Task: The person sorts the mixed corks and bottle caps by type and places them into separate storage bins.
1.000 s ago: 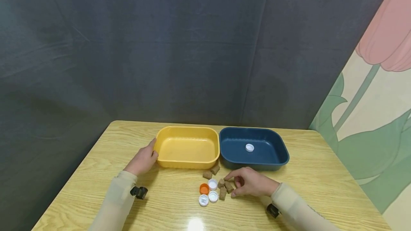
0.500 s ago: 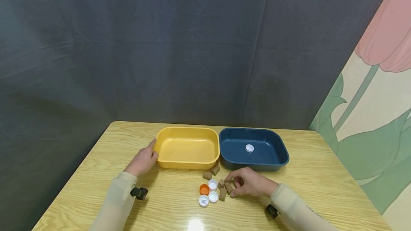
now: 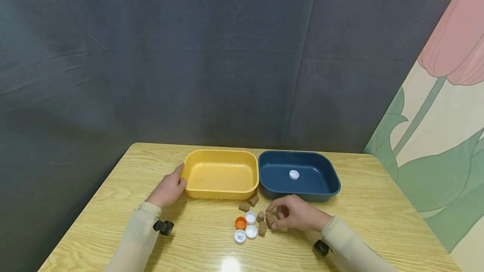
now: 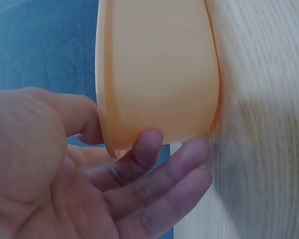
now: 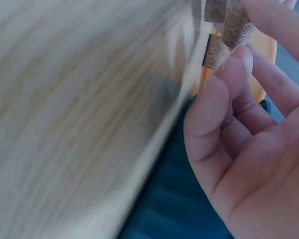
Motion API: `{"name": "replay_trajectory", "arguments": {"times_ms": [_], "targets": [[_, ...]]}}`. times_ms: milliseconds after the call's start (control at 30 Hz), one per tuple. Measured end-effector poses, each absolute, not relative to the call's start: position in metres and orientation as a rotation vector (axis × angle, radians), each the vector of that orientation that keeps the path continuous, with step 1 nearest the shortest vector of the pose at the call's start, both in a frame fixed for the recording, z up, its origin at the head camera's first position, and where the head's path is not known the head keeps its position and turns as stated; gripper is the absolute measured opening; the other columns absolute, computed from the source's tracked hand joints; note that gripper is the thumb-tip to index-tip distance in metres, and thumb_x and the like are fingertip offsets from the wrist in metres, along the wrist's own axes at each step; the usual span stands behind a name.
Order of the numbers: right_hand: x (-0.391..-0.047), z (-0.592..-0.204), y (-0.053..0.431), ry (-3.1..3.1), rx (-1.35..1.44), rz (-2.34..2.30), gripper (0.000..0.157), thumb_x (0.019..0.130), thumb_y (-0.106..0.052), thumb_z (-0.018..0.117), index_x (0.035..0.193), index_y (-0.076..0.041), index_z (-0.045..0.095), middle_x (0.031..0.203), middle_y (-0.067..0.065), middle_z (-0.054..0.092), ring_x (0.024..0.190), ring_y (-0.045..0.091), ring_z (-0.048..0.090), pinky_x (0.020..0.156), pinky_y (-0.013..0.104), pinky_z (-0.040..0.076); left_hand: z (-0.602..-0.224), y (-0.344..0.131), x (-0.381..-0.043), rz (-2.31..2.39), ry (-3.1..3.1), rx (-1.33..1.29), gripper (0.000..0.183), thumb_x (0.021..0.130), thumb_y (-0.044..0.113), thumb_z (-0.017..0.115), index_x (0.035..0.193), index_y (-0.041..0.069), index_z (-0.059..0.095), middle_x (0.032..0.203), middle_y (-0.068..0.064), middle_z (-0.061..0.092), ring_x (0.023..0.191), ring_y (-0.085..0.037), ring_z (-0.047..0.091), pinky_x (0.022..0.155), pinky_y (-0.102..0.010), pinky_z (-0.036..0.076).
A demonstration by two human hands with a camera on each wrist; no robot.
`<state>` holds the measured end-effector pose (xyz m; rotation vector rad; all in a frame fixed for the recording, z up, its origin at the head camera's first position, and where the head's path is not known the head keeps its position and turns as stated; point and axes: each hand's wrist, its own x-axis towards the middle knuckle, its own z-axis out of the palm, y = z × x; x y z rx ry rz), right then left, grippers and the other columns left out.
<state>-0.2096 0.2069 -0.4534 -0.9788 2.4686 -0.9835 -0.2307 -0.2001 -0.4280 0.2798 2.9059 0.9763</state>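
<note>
My left hand (image 3: 169, 188) grips the left end of the yellow plastic bin (image 3: 221, 190). In the left wrist view one digit hooks over the bin's rim (image 4: 103, 74) while other fingertips lie by its outer wall. My right hand (image 3: 296, 214) pinches a brown cork (image 3: 270, 219) between thumb and fingertips, close over the table. That pinched cork (image 5: 236, 25) shows at the top of the right wrist view. Just left of it are an upright cork (image 3: 260, 216) and a lying cork (image 3: 262, 228).
Several white caps (image 3: 251, 232) and an orange cap (image 3: 240, 223) sit left of the corks. Two more corks (image 3: 244, 206) lie by the yellow bin's front. Beside that bin stands a dark blue bin (image 3: 300, 194) with a white cap (image 3: 294, 174) inside. A dark curtain (image 3: 211, 74) hangs behind the table.
My right fingers have closed on the cork beside them, and it has shifted slightly right and up in the head view. The left hand and both bins stay put.
</note>
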Motion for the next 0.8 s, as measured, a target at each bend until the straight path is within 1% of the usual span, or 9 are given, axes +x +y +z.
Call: {"name": "replay_trajectory", "arguments": {"times_ms": [67, 133, 200, 233, 267, 367, 500, 800], "targets": [[-0.209, -0.451, 0.207, 2.476, -0.976, -0.99, 0.031, 0.082, -0.028, 0.083, 0.109, -0.015, 0.073, 0.067, -0.011, 0.057, 0.057, -0.002, 0.047, 0.056, 0.019, 0.043, -0.427, -0.2, -0.23, 0.982, 2.903, 0.266, 0.061, 0.1, 0.009, 0.038, 0.153, -0.013, 0.019, 0.103, -0.021, 0.064, 0.078, -0.021, 0.055, 0.079, -0.04, 0.044], [-0.209, -0.449, 0.207, 2.485, -0.982, -0.989, 0.031, 0.082, -0.028, 0.082, 0.109, -0.016, 0.073, 0.068, -0.011, 0.057, 0.059, -0.002, 0.047, 0.057, 0.019, 0.043, -0.427, -0.2, -0.231, 0.992, 2.896, 0.251, 0.061, 0.099, 0.009, 0.039, 0.153, -0.013, 0.02, 0.097, -0.018, 0.063, 0.073, -0.02, 0.053, 0.074, -0.038, 0.044], [-0.209, -0.445, 0.207, 2.497, -0.999, -0.983, 0.03, 0.083, -0.027, 0.082, 0.109, -0.016, 0.072, 0.069, -0.011, 0.057, 0.06, -0.002, 0.048, 0.058, 0.02, 0.044, -0.427, -0.2, -0.232, 0.996, 2.886, 0.231, 0.062, 0.099, 0.01, 0.039, 0.153, -0.012, 0.019, 0.081, -0.011, 0.056, 0.064, -0.019, 0.048, 0.068, -0.035, 0.043], [-0.209, -0.443, 0.207, 2.502, -1.008, -0.982, 0.03, 0.083, -0.027, 0.082, 0.109, -0.016, 0.072, 0.07, -0.011, 0.057, 0.06, -0.002, 0.048, 0.058, 0.02, 0.044, -0.427, -0.2, -0.233, 1.001, 2.881, 0.22, 0.062, 0.099, 0.011, 0.039, 0.154, -0.011, 0.019, 0.076, -0.008, 0.052, 0.061, -0.019, 0.046, 0.066, -0.034, 0.042], [-0.209, -0.442, 0.207, 2.508, -1.017, -0.979, 0.029, 0.083, -0.026, 0.082, 0.108, -0.016, 0.072, 0.07, -0.011, 0.056, 0.061, -0.001, 0.048, 0.059, 0.02, 0.044, -0.428, -0.2, -0.233, 1.004, 2.88, 0.211, 0.062, 0.099, 0.011, 0.039, 0.154, -0.01, 0.019, 0.074, -0.007, 0.05, 0.06, -0.018, 0.045, 0.065, -0.034, 0.041], [-0.21, -0.437, 0.205, 2.533, -1.04, -0.965, 0.028, 0.083, -0.025, 0.081, 0.109, -0.016, 0.072, 0.07, -0.01, 0.056, 0.062, -0.001, 0.048, 0.059, 0.02, 0.044, -0.429, -0.201, -0.234, 0.998, 2.885, 0.199, 0.062, 0.099, 0.012, 0.039, 0.154, -0.01, 0.02, 0.076, -0.006, 0.052, 0.062, -0.018, 0.047, 0.067, -0.035, 0.042], [-0.211, -0.431, 0.203, 2.561, -1.051, -0.954, 0.028, 0.083, -0.024, 0.081, 0.109, -0.016, 0.072, 0.069, -0.012, 0.054, 0.061, -0.002, 0.047, 0.059, 0.02, 0.043, -0.429, -0.2, -0.234, 0.984, 2.886, 0.196, 0.062, 0.099, 0.012, 0.04, 0.153, -0.01, 0.02, 0.082, -0.007, 0.055, 0.068, -0.019, 0.049, 0.073, -0.037, 0.043], [-0.219, -0.41, 0.191, 2.593, -1.062, -0.969, 0.026, 0.085, -0.029, 0.08, 0.107, -0.019, 0.071, 0.068, -0.012, 0.05, 0.06, 0.001, 0.044, 0.061, 0.021, 0.04, -0.428, -0.199, -0.233, 0.989, 2.876, 0.197, 0.063, 0.099, 0.011, 0.038, 0.154, -0.012, 0.016, 0.08, -0.007, 0.051, 0.063, -0.019, 0.045, 0.07, -0.035, 0.042]]}}
